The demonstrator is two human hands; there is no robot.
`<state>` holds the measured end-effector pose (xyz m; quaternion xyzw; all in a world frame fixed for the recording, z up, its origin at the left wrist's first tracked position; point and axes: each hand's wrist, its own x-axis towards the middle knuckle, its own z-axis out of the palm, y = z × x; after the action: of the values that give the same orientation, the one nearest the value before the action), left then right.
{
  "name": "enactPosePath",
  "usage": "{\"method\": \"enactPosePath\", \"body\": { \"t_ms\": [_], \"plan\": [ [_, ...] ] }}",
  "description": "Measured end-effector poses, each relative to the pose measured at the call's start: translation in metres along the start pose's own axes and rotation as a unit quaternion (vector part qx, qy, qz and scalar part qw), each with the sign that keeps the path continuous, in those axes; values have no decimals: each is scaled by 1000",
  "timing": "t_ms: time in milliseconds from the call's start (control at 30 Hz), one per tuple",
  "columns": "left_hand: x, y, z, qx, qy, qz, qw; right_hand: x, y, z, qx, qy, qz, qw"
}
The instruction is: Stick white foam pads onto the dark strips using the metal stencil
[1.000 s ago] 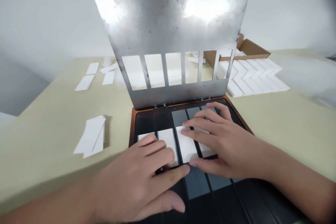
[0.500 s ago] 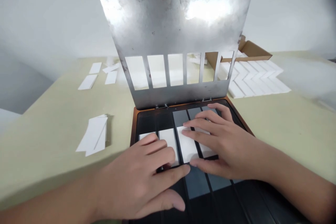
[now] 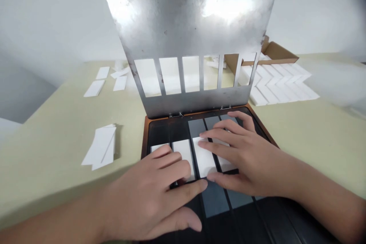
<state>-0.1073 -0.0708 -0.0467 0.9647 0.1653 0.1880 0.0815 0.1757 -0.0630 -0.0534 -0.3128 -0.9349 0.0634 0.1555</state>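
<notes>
A dark tray (image 3: 160,131) with an orange-brown rim lies in front of me, divided into long slots. Several white rectangular pieces (image 3: 203,156) sit side by side in the slots. My left hand (image 3: 154,196) rests flat on the left pieces, fingers stretched out. My right hand (image 3: 243,156) lies flat on the right pieces, fingers spread. A hinged metal plate (image 3: 185,19) with several rectangular cut-outs stands raised behind the tray.
A small pile of white pieces (image 3: 101,148) lies left of the tray on the pale green table (image 3: 314,133). More loose white pieces (image 3: 94,88) lie far left. A sheet of white pieces in herringbone rows (image 3: 283,82) and a cardboard box (image 3: 276,51) sit back right.
</notes>
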Motion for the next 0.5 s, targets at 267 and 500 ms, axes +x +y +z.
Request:
{"method": "enactPosePath", "body": {
  "t_ms": [267,500],
  "plan": [
    [2,0,-1,-6,-6,-4,1000,1,-1,-2,-2,-3,5,1000],
    [2,3,-1,-1,-4,-2,1000,1,-1,-3,0,-3,5,1000]
  ]
}}
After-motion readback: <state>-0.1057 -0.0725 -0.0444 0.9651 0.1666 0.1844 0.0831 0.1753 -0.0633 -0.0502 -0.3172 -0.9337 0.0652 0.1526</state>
